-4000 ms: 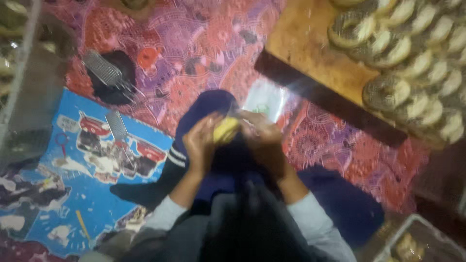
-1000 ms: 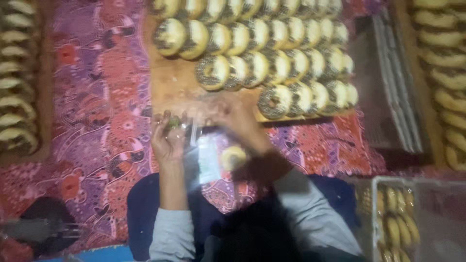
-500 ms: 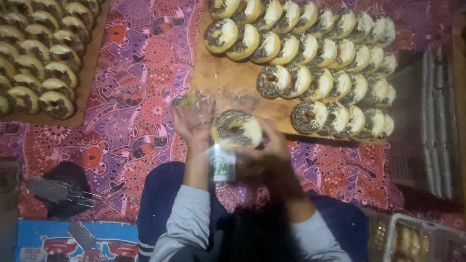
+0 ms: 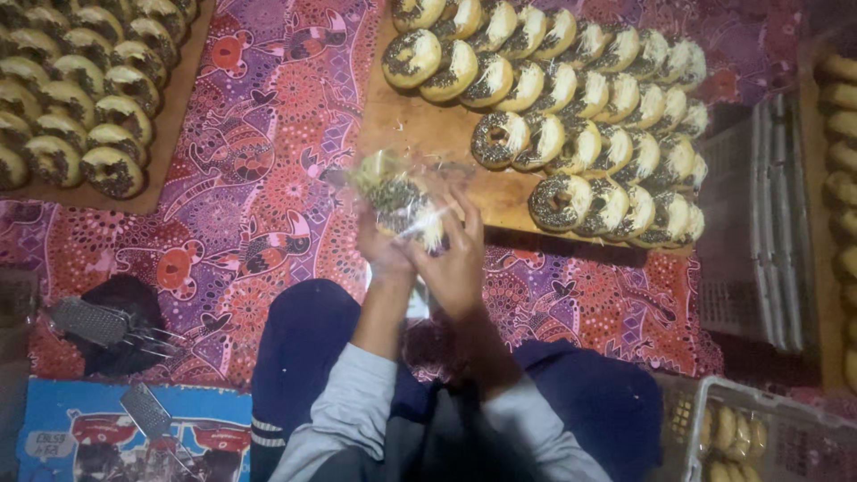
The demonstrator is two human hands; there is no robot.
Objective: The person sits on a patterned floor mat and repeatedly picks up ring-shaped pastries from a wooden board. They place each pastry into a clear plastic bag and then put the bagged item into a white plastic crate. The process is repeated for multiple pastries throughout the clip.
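Clear plastic bag (image 4: 393,183) with a sprinkled doughnut (image 4: 406,210) inside sits between our hands, above our lap. Our left hand (image 4: 379,250) cups it from below, fingers closed on the plastic; our right hand (image 4: 455,263) wraps it from the side. At one o'clock, a wooden board (image 4: 420,134) carries rows of doughnuts (image 4: 580,107); at ten o'clock lies another tray (image 4: 174,134).

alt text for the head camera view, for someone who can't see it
Both hands, left hand and right hand, hold a sprinkle-topped doughnut in a clear plastic bag over a patterned red cloth. Ahead, a wooden board carries rows of doughnuts.
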